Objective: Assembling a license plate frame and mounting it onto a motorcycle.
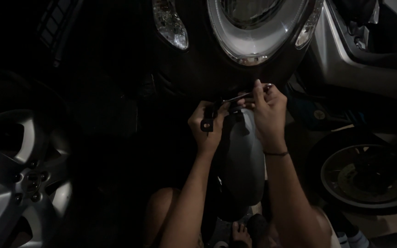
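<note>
Left hand (206, 126) pinches a small black bracket (207, 123) at the fender (244, 156); right hand (267, 110) grips a thin metal tool (237, 97), fingers closed.

left hand (206, 130): bare, no glove, no ring seen
right hand (267, 112): bare too, no glove
right wrist: thin dark band (276, 154) round it, like a string or hair tie
left wrist: nothing on it
arms: both bare up to the pic's bottom edge, no sleeves seen
knee (161, 206): bare, low left of the arms
clothes: bit of white cloth (331, 232) by right arm, bottom edge; too dark to tell what kind
feet: too dark to tell
</note>
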